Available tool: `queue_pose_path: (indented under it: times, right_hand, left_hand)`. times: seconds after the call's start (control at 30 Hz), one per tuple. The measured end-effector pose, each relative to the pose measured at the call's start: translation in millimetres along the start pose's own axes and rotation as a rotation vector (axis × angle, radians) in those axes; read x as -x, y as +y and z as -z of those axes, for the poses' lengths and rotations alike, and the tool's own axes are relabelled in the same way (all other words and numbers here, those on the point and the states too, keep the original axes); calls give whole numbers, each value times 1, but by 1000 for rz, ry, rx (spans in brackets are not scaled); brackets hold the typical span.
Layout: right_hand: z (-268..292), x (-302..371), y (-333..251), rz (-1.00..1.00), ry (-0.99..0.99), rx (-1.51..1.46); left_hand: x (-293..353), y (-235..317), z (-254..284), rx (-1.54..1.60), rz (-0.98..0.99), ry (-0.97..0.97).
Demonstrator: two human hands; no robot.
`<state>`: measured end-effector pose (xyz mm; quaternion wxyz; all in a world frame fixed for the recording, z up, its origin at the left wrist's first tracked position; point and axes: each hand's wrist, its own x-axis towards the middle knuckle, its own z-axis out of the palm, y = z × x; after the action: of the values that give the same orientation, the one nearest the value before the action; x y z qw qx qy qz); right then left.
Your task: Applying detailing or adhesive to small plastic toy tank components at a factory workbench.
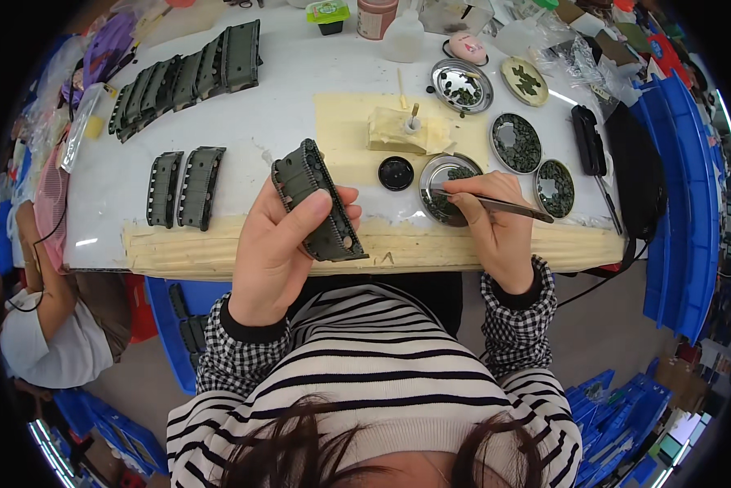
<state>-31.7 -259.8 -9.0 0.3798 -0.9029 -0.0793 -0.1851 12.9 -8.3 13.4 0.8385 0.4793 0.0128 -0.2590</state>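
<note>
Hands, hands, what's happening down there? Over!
Left hand: holding green part. Right hand: tweezers, tips at silvery dish. Small black pot between part and dish.

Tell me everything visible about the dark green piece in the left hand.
The dark green piece is long and blocky, apparently moulded plastic, with a dark, finely toothed strip along its length and a small pale spot near its lower end. It is held tilted, upper end leaning left. The left hand grips it, thumb across its face, hiding part of it.
</note>
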Motion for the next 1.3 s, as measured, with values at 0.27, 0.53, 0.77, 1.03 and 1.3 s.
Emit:
queue_pose_path:
  times: [0.27,0.53,0.77,1.03,1.3]
  right_hand:
    - [-1,-1,0,38,-6,9]
    - [8,-8,-29,197,9,-168]
    - [-6,-18,-57,397,-136,-227]
    - [-8,-15,-67,175,-163,-378]
    - [-5,-22,-63,109,-218,-462]
  left_hand:
    - [3,-5,-11,-2,-22,41]
    - [4,-15,-8,12,5,-113]
    - [0,-22,-8,276,233,-292]
    - [1,-23,-3,152,165,-297]
    - [-1,-21,-3,192,140,-363]
